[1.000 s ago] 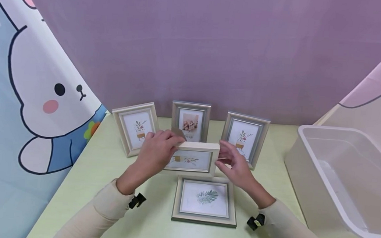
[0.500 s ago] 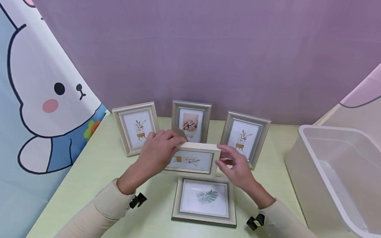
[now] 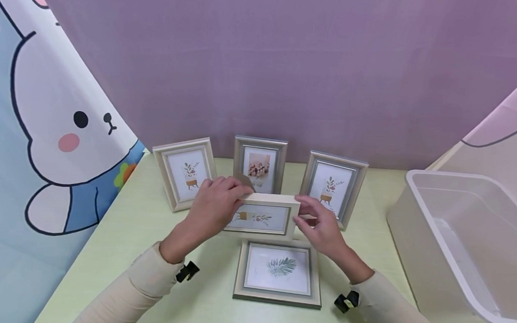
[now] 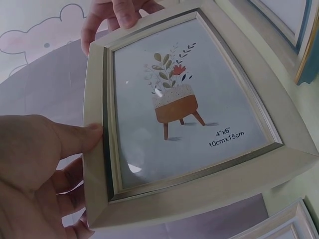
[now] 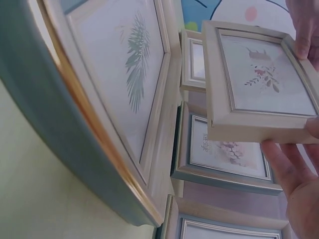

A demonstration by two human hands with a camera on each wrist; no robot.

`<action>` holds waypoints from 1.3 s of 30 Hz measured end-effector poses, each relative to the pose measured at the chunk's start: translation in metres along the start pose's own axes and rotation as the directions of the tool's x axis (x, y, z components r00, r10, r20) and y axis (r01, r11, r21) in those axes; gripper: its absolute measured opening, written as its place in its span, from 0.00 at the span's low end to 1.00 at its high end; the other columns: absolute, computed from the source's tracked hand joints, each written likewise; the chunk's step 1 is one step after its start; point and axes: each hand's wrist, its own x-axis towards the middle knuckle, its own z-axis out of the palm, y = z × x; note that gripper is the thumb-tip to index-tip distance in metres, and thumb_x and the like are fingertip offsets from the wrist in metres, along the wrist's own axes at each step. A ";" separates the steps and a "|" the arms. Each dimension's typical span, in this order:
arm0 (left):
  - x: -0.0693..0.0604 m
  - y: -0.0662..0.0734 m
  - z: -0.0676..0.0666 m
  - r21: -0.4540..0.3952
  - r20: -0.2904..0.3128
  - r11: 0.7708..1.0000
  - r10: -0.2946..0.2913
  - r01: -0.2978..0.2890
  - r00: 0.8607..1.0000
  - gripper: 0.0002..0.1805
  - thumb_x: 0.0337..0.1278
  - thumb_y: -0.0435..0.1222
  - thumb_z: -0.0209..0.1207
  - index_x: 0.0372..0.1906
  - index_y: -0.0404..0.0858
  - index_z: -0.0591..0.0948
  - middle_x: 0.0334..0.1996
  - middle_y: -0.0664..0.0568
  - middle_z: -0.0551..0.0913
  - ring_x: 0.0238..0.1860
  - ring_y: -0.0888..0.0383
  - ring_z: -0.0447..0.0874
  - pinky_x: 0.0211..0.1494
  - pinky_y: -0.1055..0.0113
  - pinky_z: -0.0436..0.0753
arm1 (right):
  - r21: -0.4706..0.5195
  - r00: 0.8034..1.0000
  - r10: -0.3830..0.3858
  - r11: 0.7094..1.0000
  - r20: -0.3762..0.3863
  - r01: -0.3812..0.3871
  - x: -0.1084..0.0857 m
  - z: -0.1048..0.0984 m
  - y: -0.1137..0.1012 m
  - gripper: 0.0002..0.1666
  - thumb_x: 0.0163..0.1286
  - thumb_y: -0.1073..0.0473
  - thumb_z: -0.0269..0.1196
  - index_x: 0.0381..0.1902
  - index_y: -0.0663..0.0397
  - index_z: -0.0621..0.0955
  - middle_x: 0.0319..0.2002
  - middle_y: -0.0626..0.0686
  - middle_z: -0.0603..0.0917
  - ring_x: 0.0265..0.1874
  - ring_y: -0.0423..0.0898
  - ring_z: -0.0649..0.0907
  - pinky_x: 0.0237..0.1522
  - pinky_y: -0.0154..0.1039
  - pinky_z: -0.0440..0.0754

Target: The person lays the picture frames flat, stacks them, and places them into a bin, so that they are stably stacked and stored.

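Observation:
A cream picture frame (image 3: 261,217) with a plant-pot print is held on its side above the table. My left hand (image 3: 213,209) grips its left end, thumb (image 4: 82,137) on the front border and fingers behind. At the opposite end, my right hand (image 3: 321,223) holds the edge between thumb and fingers (image 5: 281,162). Part of a brown flap (image 3: 245,182) shows behind the held frame's top edge. Just below, a frame with a green leaf print (image 3: 279,269) lies face up on the table.
Three frames stand in a row at the back: a cream one (image 3: 189,175), a grey one with a flower photo (image 3: 259,166) and a grey plant-print one (image 3: 332,186). A large beige bin (image 3: 437,244) stands at the right. A purple cloth (image 3: 265,67) hangs behind.
The held picture frame has shifted very slightly to the right, both hands staying on it. The standing frames and the leaf-print frame have not moved.

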 end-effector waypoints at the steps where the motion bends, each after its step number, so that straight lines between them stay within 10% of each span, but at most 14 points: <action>1: 0.000 0.000 0.000 0.001 -0.001 1.000 0.001 -0.001 1.000 0.14 0.59 0.34 0.70 0.48 0.53 0.88 0.43 0.56 0.88 0.43 0.52 0.84 0.37 0.57 0.76 | -0.003 1.000 0.003 1.000 -0.002 -0.003 0.000 0.000 0.000 0.30 0.63 0.77 0.67 0.62 0.63 0.75 0.44 0.66 0.88 0.40 0.60 0.89 0.35 0.35 0.89; 13: 0.000 -0.004 0.000 -0.052 0.018 0.999 0.001 0.000 1.000 0.12 0.59 0.35 0.70 0.48 0.50 0.88 0.42 0.53 0.88 0.43 0.50 0.84 0.38 0.55 0.79 | -0.014 1.000 -0.005 1.000 -0.003 0.005 -0.001 -0.003 -0.004 0.29 0.62 0.78 0.67 0.62 0.64 0.76 0.48 0.66 0.87 0.41 0.61 0.89 0.32 0.35 0.89; 25: -0.006 -0.030 -0.016 -0.179 0.131 0.971 -0.137 0.160 0.982 0.15 0.61 0.38 0.69 0.53 0.44 0.87 0.49 0.49 0.87 0.50 0.47 0.83 0.50 0.48 0.82 | 0.033 0.997 -0.041 0.999 -0.059 0.043 -0.002 -0.015 0.001 0.31 0.59 0.82 0.66 0.61 0.66 0.75 0.45 0.67 0.85 0.41 0.37 0.88 0.31 0.34 0.89; 32: -0.013 -0.056 -0.018 -0.420 0.196 0.879 -0.154 0.225 0.968 0.17 0.63 0.37 0.68 0.56 0.40 0.85 0.53 0.47 0.86 0.52 0.48 0.83 0.53 0.50 0.85 | 0.036 0.994 -0.068 0.997 -0.084 0.072 -0.003 -0.020 0.000 0.31 0.57 0.83 0.66 0.59 0.68 0.75 0.44 0.69 0.85 0.42 0.31 0.86 0.30 0.31 0.88; 39: -0.013 -0.074 -0.010 -0.638 0.293 0.718 -0.109 0.279 0.950 0.24 0.67 0.37 0.65 0.65 0.38 0.78 0.61 0.43 0.80 0.59 0.44 0.81 0.58 0.49 0.85 | 0.072 0.993 -0.071 0.994 -0.091 0.078 -0.004 -0.021 -0.001 0.32 0.57 0.85 0.65 0.59 0.69 0.74 0.44 0.70 0.84 0.41 0.29 0.86 0.29 0.32 0.88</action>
